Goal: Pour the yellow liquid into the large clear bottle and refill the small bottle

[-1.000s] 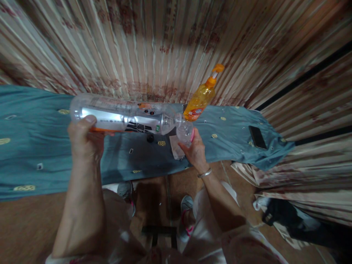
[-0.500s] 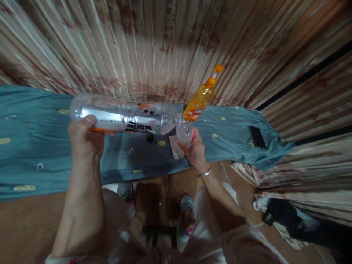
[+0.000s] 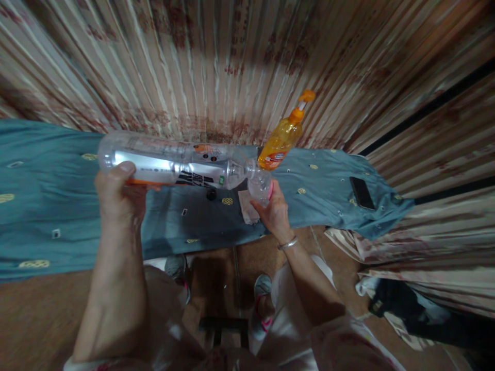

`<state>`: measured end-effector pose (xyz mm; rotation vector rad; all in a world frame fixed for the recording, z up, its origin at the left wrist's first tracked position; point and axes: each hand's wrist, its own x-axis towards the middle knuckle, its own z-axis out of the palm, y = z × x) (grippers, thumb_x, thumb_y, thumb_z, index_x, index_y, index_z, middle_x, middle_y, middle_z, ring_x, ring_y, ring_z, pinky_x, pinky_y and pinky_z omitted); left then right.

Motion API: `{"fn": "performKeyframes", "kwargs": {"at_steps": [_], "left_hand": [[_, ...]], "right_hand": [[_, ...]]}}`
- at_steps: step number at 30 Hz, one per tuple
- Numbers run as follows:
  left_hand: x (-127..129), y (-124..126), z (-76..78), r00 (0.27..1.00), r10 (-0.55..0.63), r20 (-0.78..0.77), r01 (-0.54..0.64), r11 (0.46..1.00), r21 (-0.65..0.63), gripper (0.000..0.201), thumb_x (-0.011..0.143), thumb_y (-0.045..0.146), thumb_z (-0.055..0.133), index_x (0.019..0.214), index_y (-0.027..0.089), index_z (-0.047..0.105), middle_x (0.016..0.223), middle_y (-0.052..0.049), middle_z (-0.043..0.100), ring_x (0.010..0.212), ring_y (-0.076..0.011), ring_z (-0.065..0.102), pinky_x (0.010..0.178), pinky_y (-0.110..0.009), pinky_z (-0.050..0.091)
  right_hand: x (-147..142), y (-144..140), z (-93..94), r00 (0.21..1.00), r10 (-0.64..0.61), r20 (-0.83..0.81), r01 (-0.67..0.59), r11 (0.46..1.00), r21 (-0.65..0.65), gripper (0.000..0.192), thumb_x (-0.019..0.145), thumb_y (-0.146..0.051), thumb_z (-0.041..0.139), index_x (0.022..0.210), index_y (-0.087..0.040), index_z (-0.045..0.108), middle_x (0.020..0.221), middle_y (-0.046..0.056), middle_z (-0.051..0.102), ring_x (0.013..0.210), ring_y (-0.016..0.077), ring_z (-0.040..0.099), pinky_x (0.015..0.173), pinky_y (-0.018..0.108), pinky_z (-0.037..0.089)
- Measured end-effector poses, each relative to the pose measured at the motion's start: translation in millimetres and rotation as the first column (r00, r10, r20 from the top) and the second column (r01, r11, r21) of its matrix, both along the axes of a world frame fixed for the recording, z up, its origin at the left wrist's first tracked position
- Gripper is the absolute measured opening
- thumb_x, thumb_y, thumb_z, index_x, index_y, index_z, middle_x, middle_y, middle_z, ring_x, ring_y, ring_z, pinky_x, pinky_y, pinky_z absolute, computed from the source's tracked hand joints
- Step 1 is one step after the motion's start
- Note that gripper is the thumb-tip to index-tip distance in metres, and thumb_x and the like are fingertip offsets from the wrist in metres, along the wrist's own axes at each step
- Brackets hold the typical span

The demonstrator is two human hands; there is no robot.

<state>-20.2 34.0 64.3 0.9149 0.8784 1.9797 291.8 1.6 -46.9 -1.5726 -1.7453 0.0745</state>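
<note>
The large bottle (image 3: 174, 165) is held nearly level over the teal cloth (image 3: 162, 226), clasped near its base by the left hand (image 3: 120, 198). Near its mouth, a clear container (image 3: 258, 186) is gripped by the right hand (image 3: 275, 210). Light, easily dented plastic is supposed; the base is best held.

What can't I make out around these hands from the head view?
Head view:
Left hand: most fingers hidden behind the large bottle.
Label print: too small, blurred.
Right hand: some fingers hidden behind itself or the small bottle.
Teal cloth: cut off by the left edge.
</note>
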Motion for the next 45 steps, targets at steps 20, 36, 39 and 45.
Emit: {"fn": "performKeyframes", "kwargs": {"at_steps": [20, 36, 39, 45], "left_hand": [[2.7, -2.7, 3.9, 1.000, -0.003, 0.007, 0.003, 1.000, -0.014, 0.052, 0.048, 0.034, 0.076, 0.097, 0.020, 0.071, 0.065, 0.001, 0.064, 0.049, -0.0125, 0.055, 0.031, -0.017, 0.034], [0.4, -1.5, 1.6, 1.000, 0.009, -0.008, -0.009, 1.000, -0.020, 0.052, 0.048, 0.035, 0.074, 0.098, 0.020, 0.071, 0.067, 0.000, 0.061, 0.059, -0.0164, 0.059, 0.041, -0.023, 0.048], [-0.1, -1.1, 1.2, 1.000, 0.004, 0.006, -0.004, 0.999, -0.036, 0.048, 0.046, 0.033, 0.075, 0.092, 0.019, 0.070, 0.067, 0.000, 0.062, 0.055, -0.0146, 0.057, 0.039, -0.022, 0.047], [1.7, -2.9, 2.8, 1.000, 0.003, -0.030, -0.003, 1.000, -0.007, 0.047, 0.050, 0.036, 0.075, 0.093, 0.020, 0.069, 0.067, -0.001, 0.060, 0.061, -0.0177, 0.061, 0.042, -0.024, 0.049]], "right_hand": [[-3.1, -1.9, 7.7, 1.000, -0.001, -0.028, 0.000, 0.999, -0.047, 0.075, 0.080, -0.031, 0.081, 0.144, -0.017, 0.044, 0.135, 0.019, 0.065, 0.130, 0.0344, 0.062, 0.106, 0.056, 0.055], [-1.6, -1.1, 3.7, 1.000, -0.008, -0.028, 0.007, 0.999, -0.046, 0.083, 0.078, -0.029, 0.082, 0.148, -0.014, 0.040, 0.137, 0.020, 0.063, 0.133, 0.0361, 0.060, 0.109, 0.056, 0.053], [-2.5, -1.5, 6.2, 0.999, -0.008, -0.034, 0.006, 0.998, -0.056, 0.080, 0.078, -0.031, 0.082, 0.146, -0.016, 0.042, 0.137, 0.020, 0.063, 0.132, 0.0354, 0.061, 0.108, 0.056, 0.053], [-1.7, -0.9, 3.5, 1.000, 0.009, -0.019, -0.010, 0.999, -0.035, 0.078, 0.082, -0.033, 0.079, 0.148, -0.018, 0.040, 0.135, 0.017, 0.064, 0.133, 0.0349, 0.060, 0.106, 0.056, 0.054]]}}
